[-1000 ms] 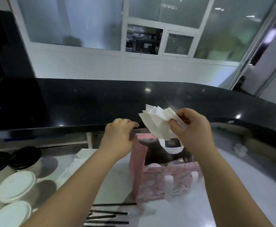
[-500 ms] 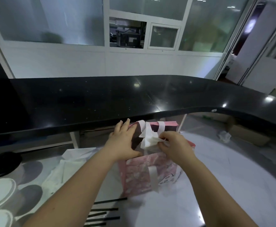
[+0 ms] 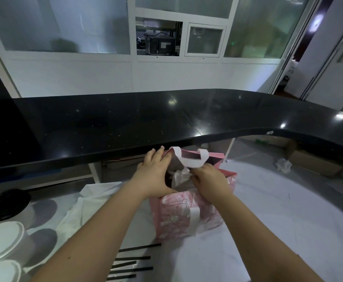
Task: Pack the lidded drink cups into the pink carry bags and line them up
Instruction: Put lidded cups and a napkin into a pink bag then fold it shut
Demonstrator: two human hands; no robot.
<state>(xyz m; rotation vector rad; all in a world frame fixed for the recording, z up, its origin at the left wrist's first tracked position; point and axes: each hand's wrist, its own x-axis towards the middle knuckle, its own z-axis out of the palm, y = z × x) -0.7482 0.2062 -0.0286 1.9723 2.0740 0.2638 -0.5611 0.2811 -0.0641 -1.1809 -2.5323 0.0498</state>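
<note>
A pink patterned carry bag [image 3: 182,216] with white handles stands open on the white table in front of me. My left hand [image 3: 154,174] rests on the bag's left rim, fingers spread over the edge, holding the mouth apart. My right hand [image 3: 209,180] is at the bag's mouth, pinching a bunch of white paper napkins [image 3: 179,176] that reaches down inside. What sits deeper in the bag is hidden. White-lidded cups [image 3: 2,239] and a black-lidded cup [image 3: 7,201] stand at the far left.
A raised black counter [image 3: 125,127] runs across just behind the bag. Several black straws [image 3: 131,261] lie near the front edge. A white cloth or bag [image 3: 89,202] lies left of the pink bag. Cardboard boxes [image 3: 313,161] sit at the right.
My right hand has brought the napkins down from above the bag into its mouth. My left hand moved from a fist at the rim to a spread grip on it.
</note>
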